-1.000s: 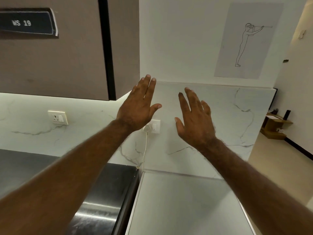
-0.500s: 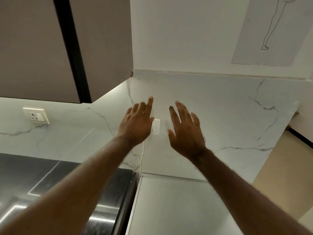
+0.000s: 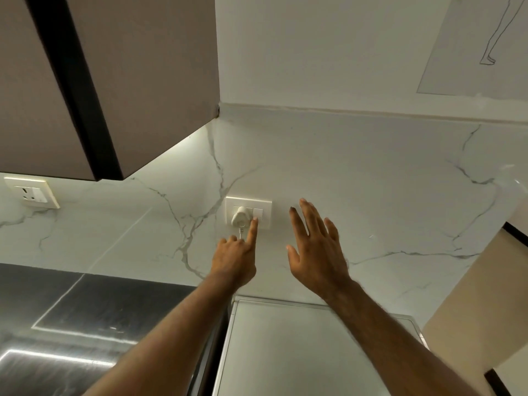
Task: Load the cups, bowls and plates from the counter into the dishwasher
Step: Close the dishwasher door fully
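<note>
**Finger at the wall switch, no dishes in sight**

Marble backsplash (image 3: 357, 178) fills the middle of the view, grey-veined, with a white wall above it. Nearest the camera, two bare forearms reach forward from the bottom edge. Below them lie a dark steel counter (image 3: 71, 324) on the left and a pale grey appliance top (image 3: 300, 352) on the right, edge to edge.

Further out, the left hand (image 3: 235, 260) is mostly curled, holding nothing, with its index finger (image 3: 253, 228) stretched up so the tip touches the socket plate (image 3: 264, 205), just right of the white plug (image 3: 239, 220) seated in it. A thin cord (image 3: 241, 232) hangs from the plug behind the hand. The right hand (image 3: 317, 254) is spread wide and empty, palm toward the marble, just right of the plate; whether it touches the wall I cannot tell.

Beyond, a second socket (image 3: 31, 192) sits far left under a brown cabinet (image 3: 137, 81). A line drawing (image 3: 485, 52) hangs upper right. Cups, bowls, plates and the dishwasher are out of view.
</note>
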{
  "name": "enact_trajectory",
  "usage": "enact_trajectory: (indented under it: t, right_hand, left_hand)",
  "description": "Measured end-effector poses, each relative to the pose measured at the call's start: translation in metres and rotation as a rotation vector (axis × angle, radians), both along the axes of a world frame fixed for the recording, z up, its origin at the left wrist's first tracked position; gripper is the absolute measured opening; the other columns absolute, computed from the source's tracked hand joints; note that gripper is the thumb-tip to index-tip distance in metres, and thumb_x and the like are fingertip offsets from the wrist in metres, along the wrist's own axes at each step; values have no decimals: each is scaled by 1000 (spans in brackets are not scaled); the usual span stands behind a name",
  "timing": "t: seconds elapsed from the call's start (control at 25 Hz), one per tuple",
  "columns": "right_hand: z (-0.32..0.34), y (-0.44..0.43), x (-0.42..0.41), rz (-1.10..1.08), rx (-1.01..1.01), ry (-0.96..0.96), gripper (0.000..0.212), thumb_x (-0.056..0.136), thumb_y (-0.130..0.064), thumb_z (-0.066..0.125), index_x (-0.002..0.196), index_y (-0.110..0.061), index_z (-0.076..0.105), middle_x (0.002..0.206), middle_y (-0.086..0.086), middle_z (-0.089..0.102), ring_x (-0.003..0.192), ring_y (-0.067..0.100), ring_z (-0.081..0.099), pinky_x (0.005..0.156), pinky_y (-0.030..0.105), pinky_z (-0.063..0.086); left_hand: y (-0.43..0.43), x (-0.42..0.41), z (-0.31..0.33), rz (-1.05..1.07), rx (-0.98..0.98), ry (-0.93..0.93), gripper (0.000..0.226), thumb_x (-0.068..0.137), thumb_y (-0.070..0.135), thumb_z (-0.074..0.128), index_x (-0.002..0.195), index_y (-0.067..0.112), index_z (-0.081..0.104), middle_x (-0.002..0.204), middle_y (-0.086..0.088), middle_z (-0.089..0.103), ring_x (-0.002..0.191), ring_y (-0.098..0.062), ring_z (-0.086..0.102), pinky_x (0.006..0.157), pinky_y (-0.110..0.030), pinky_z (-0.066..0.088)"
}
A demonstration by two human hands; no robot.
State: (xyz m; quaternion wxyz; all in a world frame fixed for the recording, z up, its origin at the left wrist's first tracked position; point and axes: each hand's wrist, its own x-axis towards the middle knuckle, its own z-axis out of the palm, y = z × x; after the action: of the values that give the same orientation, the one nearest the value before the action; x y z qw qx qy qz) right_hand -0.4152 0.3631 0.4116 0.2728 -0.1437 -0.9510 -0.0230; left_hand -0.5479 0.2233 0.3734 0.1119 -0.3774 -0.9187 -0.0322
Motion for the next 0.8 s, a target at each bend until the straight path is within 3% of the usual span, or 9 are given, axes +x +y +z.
enact_trajectory:
  t: [0.24,0.4,0.52,0.68,0.8]
  right_hand:
    - [-10,11,-1,-24,4,-32,87,87,-34,71,158,-15,24,167,12,14,154,29,19,117,54,32]
    - [-7,9,0,-27,6,-34,87,87,-34,72,157,-15,25,167,12,15,153,29,21,117,55,32]
    - [1,3,4,-23,25,-23,87,87,-34,71,157,-15,24,167,13,16,153,30,21,116,55,32]
    - [16,-5,12,-21,45,-11,85,87,-33,71,157,-16,25,166,14,18,153,31,22,116,55,32]
    - [30,-15,20,-16,52,5,83,88,-35,70,156,-15,26,166,14,19,152,32,23,116,57,30]
  left_hand:
    - [11,-4,-3,-11,-42,-47,97,94,10,48,157,13,-26,91,-15,67,75,-25,48,84,-39,47]
    - [8,-1,7,-15,-13,-68,94,94,8,48,160,15,-19,93,-17,65,75,-25,48,72,-35,43]
    - [-2,-4,13,-46,80,-11,89,93,9,47,162,15,-8,98,-17,63,75,-25,54,70,-35,50]
    - [-18,-9,27,-146,208,213,79,94,20,53,160,6,13,137,-17,52,112,-30,54,93,-39,50]
    - [-29,-2,49,-161,259,250,84,99,35,55,162,7,7,162,-20,29,149,-38,32,121,-46,28]
